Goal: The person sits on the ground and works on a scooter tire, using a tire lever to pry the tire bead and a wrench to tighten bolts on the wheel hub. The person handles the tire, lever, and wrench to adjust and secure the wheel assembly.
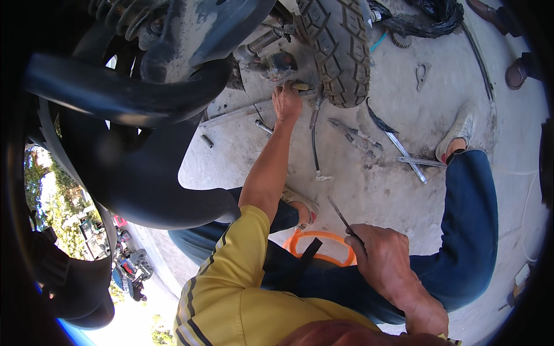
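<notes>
My left hand (pixel 287 102) reaches far forward, low over the floor, beside the knobbly tyre (pixel 346 57). Its fingers look curled, and a small yellowish piece (pixel 300 87) shows at their tips; whether they grip it is partly hidden by the hand. Just beyond lies a dark power tool with a touch of red (pixel 281 64). Close to my body, my right hand (pixel 384 259) is closed round a slim dark metal rod (pixel 340 215), its thin end pointing forward and left. Under my legs, an orange plastic frame (pixel 323 233) shows.
Large black vehicle bodywork (pixel 133 167) fills the left side. On the concrete lie pliers (pixel 423 76), a larger jawed tool (pixel 358 137), crossed metal bars (pixel 411 158), a black hose-like piece (pixel 315 147) and a socket extension (pixel 264 127). Another person's shoes (pixel 515 74) stand at far right.
</notes>
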### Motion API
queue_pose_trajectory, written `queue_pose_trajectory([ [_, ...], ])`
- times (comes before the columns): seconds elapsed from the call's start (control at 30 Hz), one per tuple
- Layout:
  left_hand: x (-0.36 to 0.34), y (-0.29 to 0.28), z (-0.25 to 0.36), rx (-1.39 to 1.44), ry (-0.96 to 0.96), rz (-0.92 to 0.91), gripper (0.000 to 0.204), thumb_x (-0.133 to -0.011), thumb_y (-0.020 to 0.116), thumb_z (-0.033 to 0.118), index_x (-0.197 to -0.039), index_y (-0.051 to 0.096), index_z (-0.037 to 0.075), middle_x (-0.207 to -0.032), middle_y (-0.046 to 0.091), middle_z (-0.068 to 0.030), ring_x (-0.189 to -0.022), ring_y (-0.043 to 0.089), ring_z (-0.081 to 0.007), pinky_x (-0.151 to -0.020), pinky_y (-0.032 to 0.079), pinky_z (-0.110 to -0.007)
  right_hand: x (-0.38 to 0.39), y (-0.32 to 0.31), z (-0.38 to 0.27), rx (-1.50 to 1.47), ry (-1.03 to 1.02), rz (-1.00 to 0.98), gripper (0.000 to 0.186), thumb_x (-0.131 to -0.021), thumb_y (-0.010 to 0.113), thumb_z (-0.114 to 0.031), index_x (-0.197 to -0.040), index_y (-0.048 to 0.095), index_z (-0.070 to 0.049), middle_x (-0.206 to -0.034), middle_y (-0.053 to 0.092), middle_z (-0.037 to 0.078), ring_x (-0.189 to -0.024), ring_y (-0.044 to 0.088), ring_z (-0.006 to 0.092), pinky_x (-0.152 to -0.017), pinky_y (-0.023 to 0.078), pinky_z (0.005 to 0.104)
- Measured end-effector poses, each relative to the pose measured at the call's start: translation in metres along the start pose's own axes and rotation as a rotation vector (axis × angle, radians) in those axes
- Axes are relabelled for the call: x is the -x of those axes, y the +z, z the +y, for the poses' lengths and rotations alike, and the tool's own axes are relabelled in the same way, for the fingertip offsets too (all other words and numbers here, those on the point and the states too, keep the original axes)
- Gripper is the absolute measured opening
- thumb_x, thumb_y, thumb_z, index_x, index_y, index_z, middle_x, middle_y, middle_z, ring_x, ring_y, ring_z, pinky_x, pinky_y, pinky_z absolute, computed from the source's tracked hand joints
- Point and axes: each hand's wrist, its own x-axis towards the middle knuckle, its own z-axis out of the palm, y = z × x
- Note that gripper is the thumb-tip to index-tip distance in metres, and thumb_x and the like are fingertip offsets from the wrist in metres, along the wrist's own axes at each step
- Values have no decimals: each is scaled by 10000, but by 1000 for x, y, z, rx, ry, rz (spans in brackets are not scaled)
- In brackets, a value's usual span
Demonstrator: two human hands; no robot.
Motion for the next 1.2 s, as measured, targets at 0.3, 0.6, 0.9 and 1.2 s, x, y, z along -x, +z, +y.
queue_pose_trajectory([
  [0.3,23,-18,4,465,-121,318,276,-882,739,137,-1132,731,20,-1098,652,-138,-979,679,-295,-870,533,-397,-3,1,-8,7,-11,2,113,-895,728,-141,-948,683,-51,-770,698,103,-709,701,303,-648,545,415],
  [0.6,30,-26,-10,975,-261,501,218,-808,765,4,-988,642,-1,-930,655,-60,-814,634,-153,-762,508,-314,-5,7,-9,36,-26,-5,105,-902,715,-140,-924,672,-47,-768,697,117,-711,699,311,-665,546,416],
  [0.9,67,-37,-24,422,-278,68,315,-823,701,69,-1103,559,34,-1000,666,-187,-957,671,-380,-865,526,-457,-6,11,-9,58,-26,1,120,-898,723,-150,-915,671,-43,-769,701,118,-710,699,314,-678,546,413],
  [1.2,8,-41,-8,245,178,93,483,-853,591,-5,-1333,542,2,-1323,572,-238,-1265,507,-446,-1072,426,-510,-7,13,-8,59,-7,-30,114,-888,728,-147,-923,676,-52,-768,698,107,-709,699,312,-669,542,421],
])
